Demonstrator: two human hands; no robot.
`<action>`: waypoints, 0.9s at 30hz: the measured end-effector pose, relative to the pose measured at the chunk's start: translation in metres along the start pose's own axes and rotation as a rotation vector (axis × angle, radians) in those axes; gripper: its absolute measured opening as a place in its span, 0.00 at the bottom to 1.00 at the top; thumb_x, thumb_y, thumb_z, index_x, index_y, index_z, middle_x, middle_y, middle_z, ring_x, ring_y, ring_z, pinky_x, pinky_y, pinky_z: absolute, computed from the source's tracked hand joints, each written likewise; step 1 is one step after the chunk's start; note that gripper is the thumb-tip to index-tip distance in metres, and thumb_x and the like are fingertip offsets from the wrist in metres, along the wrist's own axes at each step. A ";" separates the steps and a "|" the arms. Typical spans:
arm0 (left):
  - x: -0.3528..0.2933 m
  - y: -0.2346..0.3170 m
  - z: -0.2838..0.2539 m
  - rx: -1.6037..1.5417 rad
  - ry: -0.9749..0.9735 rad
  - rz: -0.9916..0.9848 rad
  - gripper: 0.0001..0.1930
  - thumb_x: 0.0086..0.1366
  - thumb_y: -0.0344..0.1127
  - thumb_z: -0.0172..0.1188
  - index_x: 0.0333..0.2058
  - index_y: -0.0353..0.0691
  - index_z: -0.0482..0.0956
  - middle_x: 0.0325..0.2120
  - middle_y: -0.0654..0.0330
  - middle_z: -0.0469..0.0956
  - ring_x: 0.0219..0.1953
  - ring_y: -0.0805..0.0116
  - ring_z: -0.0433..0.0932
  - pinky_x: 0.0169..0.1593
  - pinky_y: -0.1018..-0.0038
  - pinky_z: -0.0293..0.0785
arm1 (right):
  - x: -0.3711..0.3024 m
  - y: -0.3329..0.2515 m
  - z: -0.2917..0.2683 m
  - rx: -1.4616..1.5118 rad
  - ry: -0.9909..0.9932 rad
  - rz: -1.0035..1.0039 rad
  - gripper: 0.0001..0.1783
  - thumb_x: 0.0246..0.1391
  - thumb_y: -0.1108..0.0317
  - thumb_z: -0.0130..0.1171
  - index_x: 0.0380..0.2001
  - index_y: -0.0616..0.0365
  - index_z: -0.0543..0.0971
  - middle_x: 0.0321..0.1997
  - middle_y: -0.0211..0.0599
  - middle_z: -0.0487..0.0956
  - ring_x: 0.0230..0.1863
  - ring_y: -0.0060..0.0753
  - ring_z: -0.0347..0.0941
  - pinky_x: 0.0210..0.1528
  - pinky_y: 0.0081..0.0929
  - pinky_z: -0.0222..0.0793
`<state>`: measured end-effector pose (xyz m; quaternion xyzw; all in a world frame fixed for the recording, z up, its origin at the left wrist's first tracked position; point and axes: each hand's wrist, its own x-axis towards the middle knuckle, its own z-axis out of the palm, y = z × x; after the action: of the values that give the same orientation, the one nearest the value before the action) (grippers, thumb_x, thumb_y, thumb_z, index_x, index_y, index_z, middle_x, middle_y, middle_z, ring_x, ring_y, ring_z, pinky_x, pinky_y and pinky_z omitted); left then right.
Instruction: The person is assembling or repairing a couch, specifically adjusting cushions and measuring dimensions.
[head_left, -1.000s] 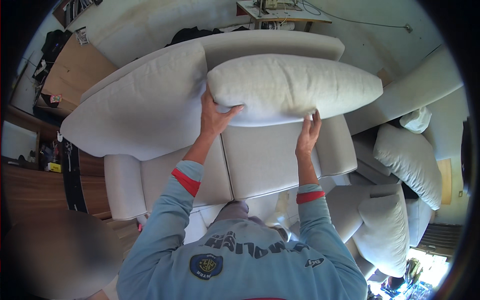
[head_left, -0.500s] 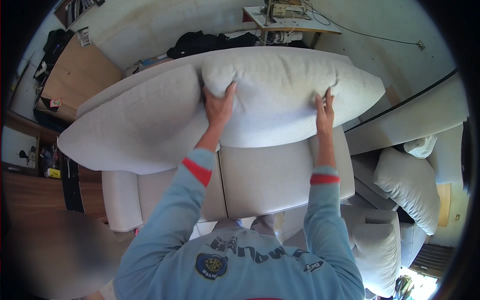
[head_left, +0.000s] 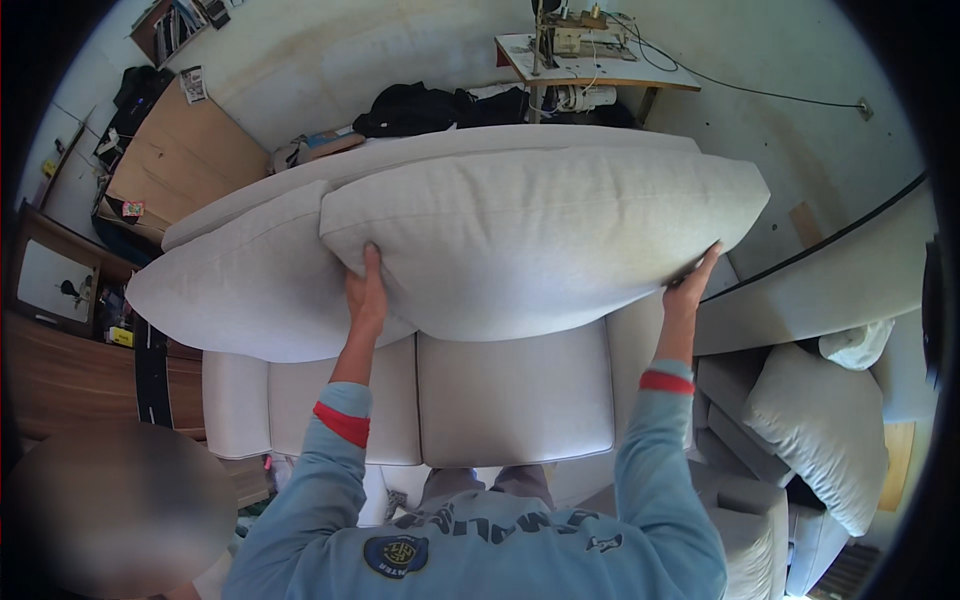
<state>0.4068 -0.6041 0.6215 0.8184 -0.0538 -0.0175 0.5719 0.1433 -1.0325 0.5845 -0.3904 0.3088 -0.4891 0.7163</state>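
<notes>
Left hand (head_left: 368,290): pinching the left side of the right cushion (head_left: 540,235), thumb on its front face; my other fingers are mostly hidden.
Right hand (head_left: 692,285): fingers against the cushion's lower right edge; I cannot tell whether they pinch.
Cushion's place: along the backrest (head_left: 430,142), above the sofa seat (head_left: 515,390).
Left edge: just beside the left cushion (head_left: 230,285), partly overlapping it; little room there.
Right edge: its tip juts past the backrest's end, towards a pale panel (head_left: 830,275).
Front room: seat showing between my forearms.
Behind: a counter (head_left: 640,72) beyond the backrest.
</notes>
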 end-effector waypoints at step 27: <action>-0.066 -0.070 0.045 0.027 0.109 0.223 0.48 0.60 0.51 0.64 0.67 0.29 0.45 0.65 0.34 0.51 0.67 0.38 0.52 0.69 0.58 0.48 | -0.103 0.030 0.161 -1.543 -0.584 -1.235 0.45 0.47 0.26 0.54 0.67 0.26 0.63 0.74 0.47 0.53 0.74 0.65 0.41 0.70 0.69 0.28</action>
<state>0.3424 -0.6150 0.5386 0.8146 -0.1136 0.0918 0.5614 0.2556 -0.8875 0.6462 -0.9383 0.0980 -0.3265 -0.0584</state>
